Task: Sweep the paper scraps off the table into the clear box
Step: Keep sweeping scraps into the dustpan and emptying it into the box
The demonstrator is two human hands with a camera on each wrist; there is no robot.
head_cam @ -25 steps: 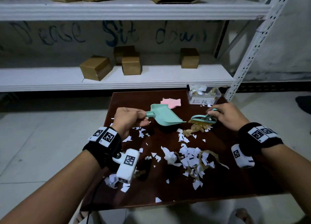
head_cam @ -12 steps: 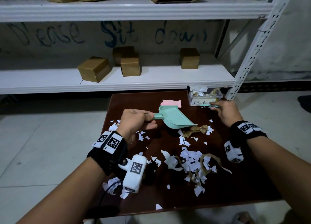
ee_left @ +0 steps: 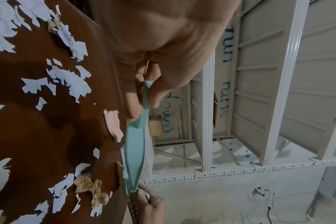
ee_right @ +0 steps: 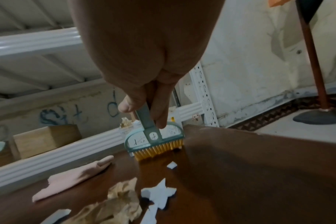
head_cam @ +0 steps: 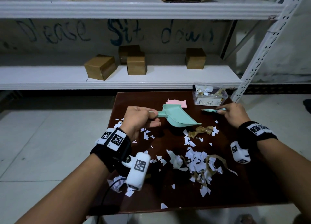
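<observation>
My left hand [head_cam: 139, 118] [ee_left: 144, 94] grips the handle of a mint green dustpan [head_cam: 176, 117] [ee_left: 135, 151], held above the dark brown table [head_cam: 252, 186] with its lip tilted down to the right. My right hand [head_cam: 234, 113] [ee_right: 144, 106] holds a small teal brush [head_cam: 210, 110] [ee_right: 155, 141] with yellow bristles touching the table just before the clear box [head_cam: 210, 97]. White paper scraps [head_cam: 196, 159] and crumpled brown paper [head_cam: 202, 130] [ee_right: 109, 204] lie scattered across the table's middle. The box holds some scraps.
A pink cloth [head_cam: 175, 102] [ee_right: 73, 177] lies behind the dustpan. White metal shelving [head_cam: 117, 79] with several cardboard boxes [head_cam: 101, 67] stands right behind the table. More scraps [head_cam: 117, 183] sit at the table's left edge, and tiled floor lies left.
The right hand carried the brush from the brown paper back toward the clear box. The left hand moved the dustpan slightly right and forward, above the scraps.
</observation>
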